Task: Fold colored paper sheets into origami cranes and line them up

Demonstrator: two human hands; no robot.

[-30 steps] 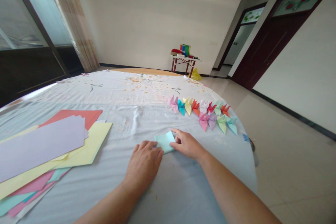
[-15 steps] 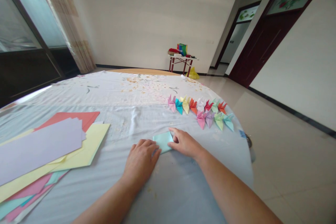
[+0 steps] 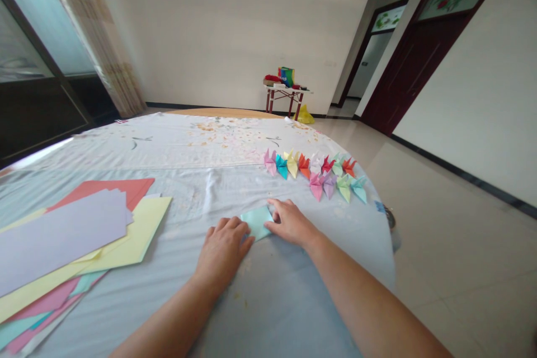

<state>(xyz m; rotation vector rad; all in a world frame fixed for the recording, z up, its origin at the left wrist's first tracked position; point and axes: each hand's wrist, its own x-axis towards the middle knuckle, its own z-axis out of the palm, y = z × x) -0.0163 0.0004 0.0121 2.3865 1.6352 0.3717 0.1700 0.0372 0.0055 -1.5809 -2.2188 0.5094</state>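
Observation:
A small mint-green folded paper square [image 3: 257, 222] lies flat on the cloth between my hands. My left hand [image 3: 226, 246] covers its left edge, with bent fingers and the thumb holding it down. At the right edge my right hand [image 3: 289, 222] grips the paper between thumb and fingers, the index finger reaching to the far corner. The fingertips hide parts of both side edges. Beyond my right hand stand several folded paper cranes [image 3: 315, 179] in two rows, in pink, blue, yellow, orange, red, purple and green.
Sheets of coloured paper [image 3: 62, 235] are piled at the left, lilac on top, with yellow, red, pink and green below. A floral cloth covers the round table [image 3: 180, 151]. By the far wall stands a small side table [image 3: 289, 89] with things on it, a yellow bag [image 3: 305, 116] beside it.
The view has shifted slightly, so everything sits a little further left. Both hands stay on the paper square, with hardly any visible movement.

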